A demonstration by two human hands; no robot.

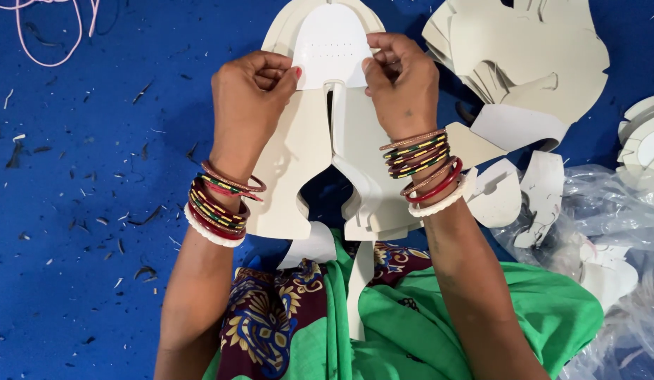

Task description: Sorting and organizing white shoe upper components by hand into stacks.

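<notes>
A white shoe-upper piece (330,46), rounded at the top and dotted with a row of small punched holes, sits in the upper centre of the frame, pinched on both sides. The left hand (248,98) grips its left edge with thumb and fingers closed on it; the right hand (403,81) does the same on the right edge. Below that piece hang 2 long cream panels (299,162), split by a narrow gap down the middle and flaring out into curved tabs near the centre of the frame. Whether the white piece is joined to these panels or only laid on them cannot be told. Behind it, a larger cream cut-out (281,32) of the same rounded outline shows as a rim.

Both wrists carry stacks of red, green and gold bangles (218,204), each with a white scalloped one at the lower end. A narrow cream strip (360,281) hangs down over the green and patterned cloth (411,309) in the lower centre.

In the upper right lies a heap of cream cut pieces (531,56), with more loose ones (541,190) spread below it. Clear plastic sheeting (615,211) is crumpled at the right edge. Everything rests on a blue surface (74,176) littered with small scraps, and a pink cord (53,35) loops in the upper left corner.
</notes>
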